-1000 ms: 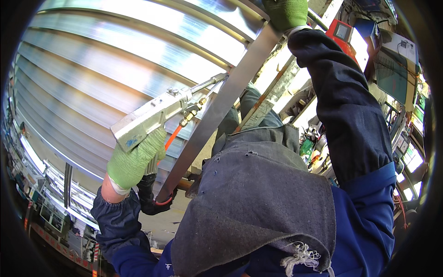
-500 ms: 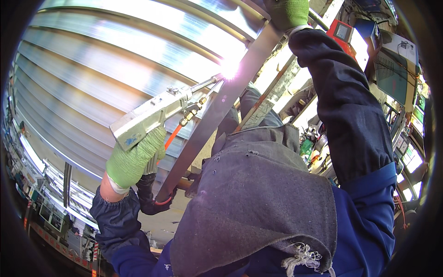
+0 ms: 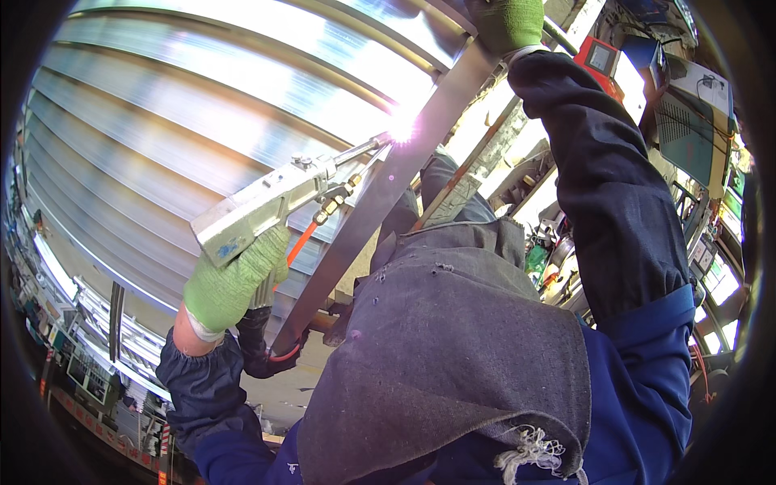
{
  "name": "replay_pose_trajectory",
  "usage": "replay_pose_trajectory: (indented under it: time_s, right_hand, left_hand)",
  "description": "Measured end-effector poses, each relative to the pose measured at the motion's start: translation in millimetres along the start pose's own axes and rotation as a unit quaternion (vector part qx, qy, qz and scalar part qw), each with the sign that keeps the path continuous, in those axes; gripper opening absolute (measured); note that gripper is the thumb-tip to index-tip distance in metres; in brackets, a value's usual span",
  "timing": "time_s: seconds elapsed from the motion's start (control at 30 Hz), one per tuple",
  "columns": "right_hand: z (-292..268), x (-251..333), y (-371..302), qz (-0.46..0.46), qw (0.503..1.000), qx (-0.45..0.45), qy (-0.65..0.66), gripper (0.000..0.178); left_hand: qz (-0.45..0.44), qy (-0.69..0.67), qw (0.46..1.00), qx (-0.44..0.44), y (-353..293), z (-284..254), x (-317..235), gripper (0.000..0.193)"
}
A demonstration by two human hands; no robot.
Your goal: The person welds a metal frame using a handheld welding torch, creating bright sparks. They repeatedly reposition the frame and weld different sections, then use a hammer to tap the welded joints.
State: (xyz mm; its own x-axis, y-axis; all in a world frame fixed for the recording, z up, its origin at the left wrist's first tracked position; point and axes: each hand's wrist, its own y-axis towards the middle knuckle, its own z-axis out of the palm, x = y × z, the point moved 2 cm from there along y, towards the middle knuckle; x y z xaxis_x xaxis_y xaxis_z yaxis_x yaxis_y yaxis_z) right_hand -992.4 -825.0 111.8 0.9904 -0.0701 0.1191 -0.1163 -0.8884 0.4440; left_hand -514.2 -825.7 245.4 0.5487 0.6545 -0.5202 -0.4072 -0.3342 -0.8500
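My left hand, in a light green glove, is wrapped round the grip of a silver handheld welding gun. The gun's nozzle meets the edge of a flat metal bar, where a bright white-pink glare hides the exact contact. An orange hose joins brass fittings beside the gun. My right hand, gloved in green too, is at the top by the bar's far end; its fingers are cut off by the picture's edge.
Shiny slatted metal bars stretch across the left. A dark apron covers my lap. At the upper right stand a red machine and a grey-green cabinet. A black cable runs down below the gun.
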Motion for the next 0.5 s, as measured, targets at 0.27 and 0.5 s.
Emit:
replay_pose_trajectory:
  time_s: [0.27,0.5]
  right_hand:
    - [-11,13,-1,0.033,0.999,0.01,0.004,0.039]
    - [-11,15,-1,0.039,0.999,0.012,0.002,0.038]
  left_hand:
    - [-0.022,-0.009,1.0,-0.015,-5,0,-1,0.032]
    - [-0.008,-0.012,1.0,-0.012,-9,1,0,0.03]
